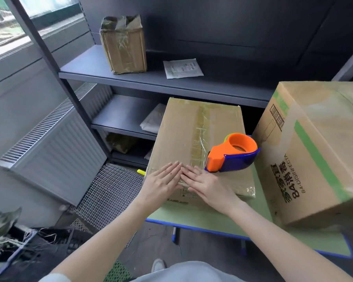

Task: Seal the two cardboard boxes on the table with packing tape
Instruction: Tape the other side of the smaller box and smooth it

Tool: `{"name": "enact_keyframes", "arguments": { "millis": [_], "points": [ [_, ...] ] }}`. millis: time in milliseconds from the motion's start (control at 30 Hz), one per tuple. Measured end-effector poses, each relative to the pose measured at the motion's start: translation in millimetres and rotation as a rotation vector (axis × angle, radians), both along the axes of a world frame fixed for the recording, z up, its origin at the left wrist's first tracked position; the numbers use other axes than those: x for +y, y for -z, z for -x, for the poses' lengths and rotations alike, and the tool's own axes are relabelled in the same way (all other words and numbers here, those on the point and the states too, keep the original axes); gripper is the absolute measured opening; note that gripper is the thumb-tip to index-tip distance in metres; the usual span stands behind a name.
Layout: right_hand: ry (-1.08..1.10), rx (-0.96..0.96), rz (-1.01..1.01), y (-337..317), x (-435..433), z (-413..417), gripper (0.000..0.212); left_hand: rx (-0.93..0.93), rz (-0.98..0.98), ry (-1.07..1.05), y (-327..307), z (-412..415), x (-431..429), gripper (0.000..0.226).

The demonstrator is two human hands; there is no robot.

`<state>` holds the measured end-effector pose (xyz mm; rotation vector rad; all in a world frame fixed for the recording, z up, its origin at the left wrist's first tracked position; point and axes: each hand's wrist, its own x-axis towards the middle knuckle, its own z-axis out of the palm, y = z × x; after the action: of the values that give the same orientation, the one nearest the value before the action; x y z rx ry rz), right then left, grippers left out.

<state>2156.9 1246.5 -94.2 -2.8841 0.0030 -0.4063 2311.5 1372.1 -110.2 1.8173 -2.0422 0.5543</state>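
A flat cardboard box (183,137) lies on the green table (204,218), with clear tape running along its centre seam. My left hand (163,183) and my right hand (207,184) rest flat and side by side on the near end of that seam, fingertips touching, holding nothing. An orange and blue tape dispenser (232,153) sits on the box top just beyond my right hand. A larger box (318,151) with green stripes and black print stands to the right on the table.
A grey metal shelf unit (151,78) stands behind the table, holding a small taped box (123,44) and a white packet (182,68). A radiator (55,147) is at left. A yellow marker (141,172) lies on the mesh floor beside the table.
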Motion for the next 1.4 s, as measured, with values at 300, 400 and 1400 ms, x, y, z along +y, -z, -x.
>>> {"name": "enact_keyframes", "arguments": {
  "millis": [300,400,1400],
  "points": [
    [0.087,-0.096,0.105,-1.5,21.4,-11.4,0.048,0.145,-0.029,-0.183,-10.6,-7.1,32.3,0.043],
    [0.048,-0.025,0.047,-11.7,28.7,-39.7,0.046,0.341,-0.031,-0.486,-10.3,-25.5,64.6,0.041],
    [-0.029,0.015,0.053,-2.4,50.8,-92.7,0.056,0.428,-0.392,-0.4,-9.3,-31.1,58.9,0.035]
  ]
}}
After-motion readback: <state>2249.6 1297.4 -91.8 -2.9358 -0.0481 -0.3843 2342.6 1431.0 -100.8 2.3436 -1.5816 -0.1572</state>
